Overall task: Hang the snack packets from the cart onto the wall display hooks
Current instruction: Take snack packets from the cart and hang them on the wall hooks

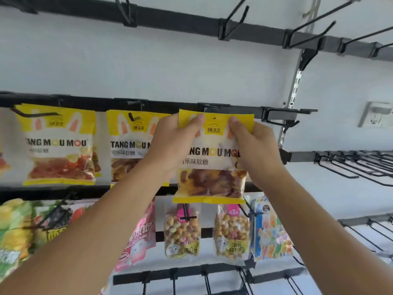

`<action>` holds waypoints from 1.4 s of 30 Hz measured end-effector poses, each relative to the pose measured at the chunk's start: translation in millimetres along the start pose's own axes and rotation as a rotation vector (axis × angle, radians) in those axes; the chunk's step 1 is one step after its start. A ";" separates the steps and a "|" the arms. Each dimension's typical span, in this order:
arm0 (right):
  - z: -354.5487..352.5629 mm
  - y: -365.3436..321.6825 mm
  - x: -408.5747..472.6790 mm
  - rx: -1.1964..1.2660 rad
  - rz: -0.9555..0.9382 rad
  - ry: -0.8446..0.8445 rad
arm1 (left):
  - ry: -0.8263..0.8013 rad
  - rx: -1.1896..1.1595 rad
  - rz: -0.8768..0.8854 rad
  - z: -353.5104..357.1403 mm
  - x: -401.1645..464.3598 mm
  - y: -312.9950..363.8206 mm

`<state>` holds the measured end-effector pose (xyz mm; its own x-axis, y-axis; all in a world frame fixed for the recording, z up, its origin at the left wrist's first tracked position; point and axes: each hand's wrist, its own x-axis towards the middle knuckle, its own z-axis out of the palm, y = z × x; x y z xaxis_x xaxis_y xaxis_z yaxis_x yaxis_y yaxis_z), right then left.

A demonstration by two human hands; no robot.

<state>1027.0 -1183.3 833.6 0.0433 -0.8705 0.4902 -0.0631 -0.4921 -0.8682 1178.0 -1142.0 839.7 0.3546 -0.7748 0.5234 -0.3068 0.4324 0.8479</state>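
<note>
A yellow and white Tang Mou Mou snack packet [212, 158] with brown candy inside is held up against the middle rail [234, 109] of the wall display. My left hand [172, 143] pinches its top left corner. My right hand [253, 147] pinches its top right edge. The packet's top sits right at a black hook [210, 109] on that rail; whether the hook passes through the hang hole cannot be told. Two matching packets hang to the left, one [129, 145] with brown candy and one [59, 145] with red candy.
Empty black hooks [306, 28] jut out along the top rail, and more [361, 165] on the right panel. Below hang nut packets [182, 231], a pink packet [138, 237], a blue packet [270, 231] and green and yellow packets [19, 231]. A wall socket [376, 113] is at right.
</note>
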 end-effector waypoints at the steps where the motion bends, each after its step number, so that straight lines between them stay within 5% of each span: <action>1: -0.9 1.8 5.7 0.003 -0.005 -0.008 | 0.007 0.001 -0.004 3.2 3.5 -0.6; 16: 9.3 45.9 55.0 -0.138 -0.089 -0.115 | 0.183 0.255 0.021 20.3 14.6 -33.6; 31: 28.1 51.4 83.9 -0.328 -0.104 -0.045 | -0.075 0.498 0.034 20.8 -23.0 -52.9; 42: 33.6 47.7 71.3 -0.229 -0.027 0.073 | -0.148 0.646 0.203 8.4 -44.4 -60.0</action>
<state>1060.6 -1268.6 824.6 -0.0236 -0.8509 0.5248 -0.2877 -0.4969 -0.8187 1173.2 -1137.4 764.9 0.1242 -0.7822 0.6105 -0.8351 0.2499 0.4900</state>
